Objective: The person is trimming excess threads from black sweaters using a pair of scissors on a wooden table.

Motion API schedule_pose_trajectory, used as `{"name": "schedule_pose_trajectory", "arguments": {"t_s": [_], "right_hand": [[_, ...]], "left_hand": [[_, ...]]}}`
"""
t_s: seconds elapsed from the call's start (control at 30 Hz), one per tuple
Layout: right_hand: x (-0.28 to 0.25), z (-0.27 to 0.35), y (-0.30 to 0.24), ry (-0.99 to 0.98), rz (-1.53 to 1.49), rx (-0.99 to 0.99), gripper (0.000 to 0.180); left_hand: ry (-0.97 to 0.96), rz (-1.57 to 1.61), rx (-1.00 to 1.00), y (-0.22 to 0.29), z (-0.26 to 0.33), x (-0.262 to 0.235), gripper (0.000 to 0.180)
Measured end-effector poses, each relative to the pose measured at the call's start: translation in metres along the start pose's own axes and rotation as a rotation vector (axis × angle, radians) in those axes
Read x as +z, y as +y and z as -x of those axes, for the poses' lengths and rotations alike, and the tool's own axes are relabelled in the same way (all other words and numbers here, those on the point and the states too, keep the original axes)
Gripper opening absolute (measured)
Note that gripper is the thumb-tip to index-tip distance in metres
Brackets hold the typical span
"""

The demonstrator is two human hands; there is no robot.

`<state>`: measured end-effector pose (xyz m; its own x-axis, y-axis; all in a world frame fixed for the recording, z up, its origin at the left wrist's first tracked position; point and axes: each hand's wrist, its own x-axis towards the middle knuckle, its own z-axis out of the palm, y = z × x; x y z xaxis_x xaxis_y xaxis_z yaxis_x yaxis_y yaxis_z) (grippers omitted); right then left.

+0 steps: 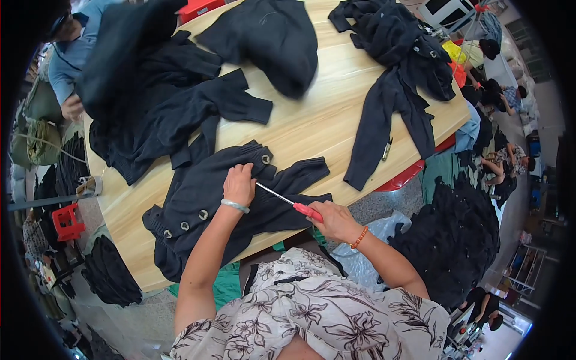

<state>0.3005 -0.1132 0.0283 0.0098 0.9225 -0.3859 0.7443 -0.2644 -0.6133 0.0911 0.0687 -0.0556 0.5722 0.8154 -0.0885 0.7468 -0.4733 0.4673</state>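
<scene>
A dark navy knitted cardigan with large buttons lies at the near edge of the table. My left hand is on it with bent fingers, closed on the knit below one button. In my right hand is the red handle of a tool with a thin metal shaft, like a screwdriver. Its shaft points left and its far end meets my left hand, where the tip is hidden. Thread snips lie beside the sleeve of another dark cardigan to the right.
More dark knits are heaped on the wooden table. One dark garment is blurred at the far side. A co-worker in blue stands far left. Red stools and a big dark garment pile flank the table.
</scene>
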Motion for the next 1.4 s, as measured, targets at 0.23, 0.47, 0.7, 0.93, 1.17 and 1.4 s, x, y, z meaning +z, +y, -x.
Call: {"name": "schedule_pose_trajectory", "arguments": {"t_s": [0.23, 0.47, 0.7, 0.93, 1.17, 1.4], "right_hand": [[-0.010, -0.005, 0.004, -0.156, 0.113, 0.077, 0.026], [-0.010, 0.004, 0.025, -0.033, -0.013, 0.123, 0.027], [-0.008, 0.004, 0.038, -0.022, 0.091, 0.173, 0.027], [-0.021, -0.003, 0.023, -0.107, 0.034, 0.123, 0.028], [-0.008, 0.000, 0.030, -0.012, -0.014, 0.029, 0.026], [0.002, -0.026, -0.005, -0.109, 0.022, -0.198, 0.023]], "left_hand": [[-0.204, 0.068, -0.144, -0.017, -0.024, 0.006, 0.023], [0.027, 0.085, 0.056, 0.011, -0.045, 0.021, 0.026], [-0.206, 0.070, -0.164, 0.026, -0.061, 0.066, 0.017], [0.070, 0.473, -0.129, 0.011, -0.049, 0.047, 0.013], [0.753, 0.122, -0.194, -0.021, 0.080, -0.054, 0.031], [0.870, 0.692, -1.441, -0.217, 0.232, -0.035, 0.057]]}}
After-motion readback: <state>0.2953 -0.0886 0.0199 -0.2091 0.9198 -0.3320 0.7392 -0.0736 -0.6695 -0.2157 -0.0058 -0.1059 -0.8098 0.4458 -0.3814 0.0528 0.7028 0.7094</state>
